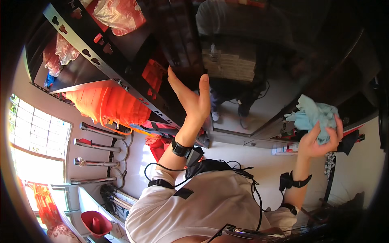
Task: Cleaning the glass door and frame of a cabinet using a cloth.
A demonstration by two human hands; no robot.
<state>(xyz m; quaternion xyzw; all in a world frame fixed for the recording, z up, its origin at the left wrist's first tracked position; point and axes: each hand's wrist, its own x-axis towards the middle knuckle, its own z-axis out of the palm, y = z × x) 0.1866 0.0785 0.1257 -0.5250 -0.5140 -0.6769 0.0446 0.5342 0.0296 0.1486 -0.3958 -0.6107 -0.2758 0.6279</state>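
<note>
My left hand (194, 101) is raised with thumb and fingers apart, holding nothing. It is beside the dark upright edge of a glass-fronted cabinet (231, 127); whether it touches that edge I cannot tell. My right hand (325, 141), farther right, grips a crumpled light-blue cloth (316, 117) close to the cabinet's dark frame. Stacked boxes, legs and shoes show in the glass, apparently as reflections. Straps with small dark devices and cables are on both my arms.
On the left, a dark metal shelf (106, 71) bears plastic-wrapped red items (120, 15). Below are orange vests (106, 101), metal posts with round bases (100, 145), a red cone-shaped item (96, 224) and a barred window (39, 127). A dark cloth item (349, 144) hangs at right.
</note>
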